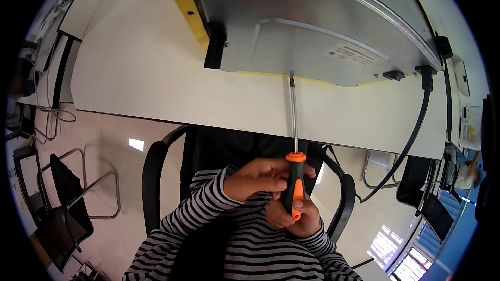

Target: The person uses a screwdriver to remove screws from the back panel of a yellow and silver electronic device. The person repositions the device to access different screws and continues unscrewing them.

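Observation:
A screwdriver with an orange and black handle points away from me, its shaft reaching over the table edge. My right hand is closed around the butt of its handle. Higher on the handle, my left hand wraps it, with the thumb against the near side and fingers passing behind. The dark tip meets the lower edge of a silver metal panel on a boxy appliance; whether it sits in a screw cannot be made out. That panel carries a white label and a black rocker switch.
A black power cord leaves the panel's right side and drops past the white table's front edge. A black foot juts from the appliance's left. Chair arms flank me, and another chair stands left.

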Action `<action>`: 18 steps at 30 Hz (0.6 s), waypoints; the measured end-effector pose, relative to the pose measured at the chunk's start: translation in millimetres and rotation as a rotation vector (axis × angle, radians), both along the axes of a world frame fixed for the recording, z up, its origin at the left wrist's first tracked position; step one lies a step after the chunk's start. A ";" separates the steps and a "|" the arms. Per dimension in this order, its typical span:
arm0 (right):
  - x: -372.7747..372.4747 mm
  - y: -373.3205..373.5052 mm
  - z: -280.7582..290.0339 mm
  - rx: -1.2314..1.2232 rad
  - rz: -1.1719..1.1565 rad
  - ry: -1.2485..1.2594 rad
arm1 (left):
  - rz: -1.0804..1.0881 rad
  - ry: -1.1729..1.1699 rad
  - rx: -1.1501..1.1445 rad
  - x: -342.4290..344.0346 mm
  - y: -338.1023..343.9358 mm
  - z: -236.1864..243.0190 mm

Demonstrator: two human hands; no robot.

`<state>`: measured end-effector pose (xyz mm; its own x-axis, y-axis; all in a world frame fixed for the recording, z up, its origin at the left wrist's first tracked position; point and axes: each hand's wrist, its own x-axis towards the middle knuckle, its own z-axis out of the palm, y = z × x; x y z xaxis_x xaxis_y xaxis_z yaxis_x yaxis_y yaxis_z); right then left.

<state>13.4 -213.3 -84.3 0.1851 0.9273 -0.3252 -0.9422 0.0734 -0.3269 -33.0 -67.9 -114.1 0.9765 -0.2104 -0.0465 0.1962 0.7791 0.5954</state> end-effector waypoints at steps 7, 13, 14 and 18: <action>-2.4 0.8 -2.2 -0.026 -0.025 0.008 | 0.048 0.096 0.072 1.3 -1.1 3.9; -2.8 -1.9 -4.5 -0.011 -0.001 -0.015 | 0.128 0.139 0.123 2.7 -8.7 3.6; -2.4 -1.8 -3.8 -0.026 0.015 -0.056 | 0.135 0.156 0.117 3.1 -9.7 4.7; -3.9 -1.6 2.7 -0.140 0.061 -0.242 | 0.164 0.219 0.095 3.0 -9.8 10.2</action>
